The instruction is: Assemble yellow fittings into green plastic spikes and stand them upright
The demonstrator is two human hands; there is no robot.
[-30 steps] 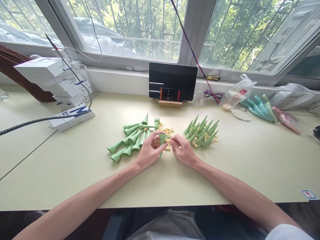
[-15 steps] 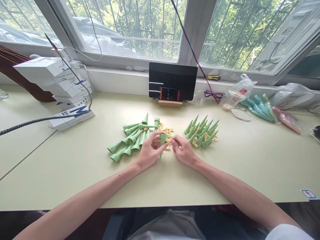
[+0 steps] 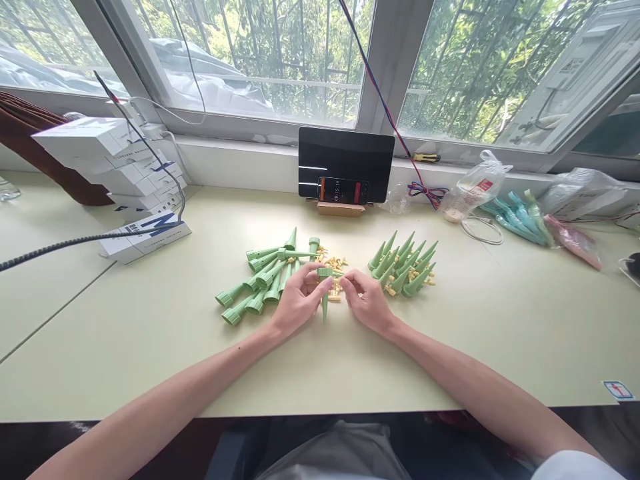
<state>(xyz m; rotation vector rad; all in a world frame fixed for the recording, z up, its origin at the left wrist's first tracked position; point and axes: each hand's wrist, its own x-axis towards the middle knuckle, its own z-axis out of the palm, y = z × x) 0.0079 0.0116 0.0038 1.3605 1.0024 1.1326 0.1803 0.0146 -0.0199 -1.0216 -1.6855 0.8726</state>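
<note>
My left hand (image 3: pixel 300 299) is closed around a green plastic watering spike (image 3: pixel 325 308), its wide cap up and its point downward. Close on the right, my right hand (image 3: pixel 366 299) pinches a small yellow valve (image 3: pixel 337 281) against the spike's side; the fingertips hide part of it. Behind and between the hands lie loose yellow valves (image 3: pixel 336 261). A heap of green spikes (image 3: pixel 270 273) lies left of my left hand. Beyond my right hand stands a cluster of green spikes (image 3: pixel 404 261) with points up and yellow valves fitted on several.
At the back, a phone (image 3: pixel 343 191) showing a timer leans on a black tablet (image 3: pixel 346 160). White boxes (image 3: pixel 135 167) are stacked at left, with a black cable (image 3: pixel 90 238) across them. Plastic bags (image 3: pixel 477 187) and a white cable (image 3: pixel 481 230) lie at right.
The spike in my left hand has tipped slightly, its point now a little farther right. My right fingers have moved slightly closer to it, holding the yellow valve.
</note>
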